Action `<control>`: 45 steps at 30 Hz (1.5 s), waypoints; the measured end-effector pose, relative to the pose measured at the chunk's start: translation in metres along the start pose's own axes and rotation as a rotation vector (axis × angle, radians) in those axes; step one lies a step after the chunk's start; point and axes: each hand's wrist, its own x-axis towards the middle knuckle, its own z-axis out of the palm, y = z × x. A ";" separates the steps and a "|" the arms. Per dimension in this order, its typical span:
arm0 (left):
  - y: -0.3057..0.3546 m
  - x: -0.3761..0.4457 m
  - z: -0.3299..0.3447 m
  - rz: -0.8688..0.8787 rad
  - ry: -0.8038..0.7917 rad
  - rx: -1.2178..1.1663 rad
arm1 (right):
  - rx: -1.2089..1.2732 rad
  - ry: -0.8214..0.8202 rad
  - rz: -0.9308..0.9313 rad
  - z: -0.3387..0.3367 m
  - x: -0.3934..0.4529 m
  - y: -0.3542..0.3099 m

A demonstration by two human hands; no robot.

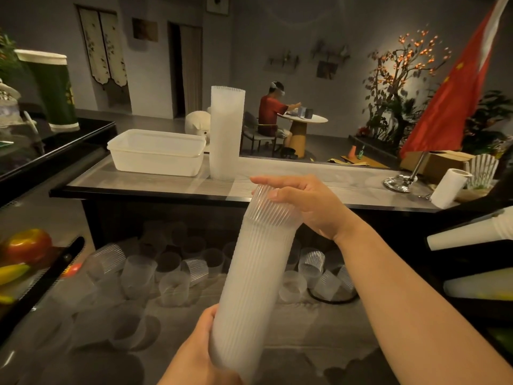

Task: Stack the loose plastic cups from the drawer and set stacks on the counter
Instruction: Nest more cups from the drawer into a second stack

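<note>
Landmark: the held stack (249,287), a long ribbed column of nested clear cups, tilted, its top leaning away toward the tabletop (319,173).
Left hand (200,354): wrapped round the foot of the held stack, fingers curled on it, apparently bearing the weight so the column does not swing.
Right hand (305,201): at the top of the held stack, fingers and thumb clamped on the uppermost cup (268,204), which sits only partly nested; the grip looks meant to press it home.
Loose cups (144,270): scattered in the drawer (249,323) below and behind the held stack, some upright, some on their sides, so plenty remain to gather.
Finished stack (226,134): standing upright on the tabletop beyond the held stack, beside a white tub (158,152).
Progress: I judge one stack is done, a second is nearly as tall, and the drawer is far from cleared.
Risk: a column this long, held only at its ends, could buckle or slide apart if tipped further.
</note>
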 end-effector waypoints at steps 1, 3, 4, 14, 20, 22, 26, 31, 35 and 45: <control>0.001 -0.001 -0.002 0.016 -0.042 0.077 | 0.006 -0.001 -0.001 0.000 0.001 0.000; 0.001 -0.004 -0.004 0.065 -0.101 0.230 | 0.012 -0.004 -0.005 -0.001 0.001 0.001; 0.002 -0.006 -0.006 0.072 -0.097 0.254 | 0.015 -0.008 -0.008 -0.001 0.002 0.002; 0.001 -0.006 -0.008 0.085 -0.089 0.273 | -0.155 -0.104 0.081 0.007 0.004 0.010; 0.007 -0.004 -0.011 0.057 -0.034 0.257 | -0.256 -0.263 0.092 0.018 0.003 0.009; 0.002 -0.001 -0.011 0.073 -0.021 0.253 | -0.211 -0.266 0.098 0.022 0.001 0.007; -0.009 0.008 -0.015 0.027 -0.028 0.213 | 0.271 0.032 0.103 0.024 0.013 0.044; -0.012 0.023 -0.017 -0.057 0.018 -0.049 | -0.507 0.128 0.666 0.036 0.014 0.170; -0.016 0.023 -0.019 -0.052 0.013 -0.087 | -0.699 0.005 0.861 0.063 -0.022 0.256; -0.022 0.020 -0.028 -0.009 0.038 0.004 | -0.649 -0.115 0.744 0.069 -0.038 0.341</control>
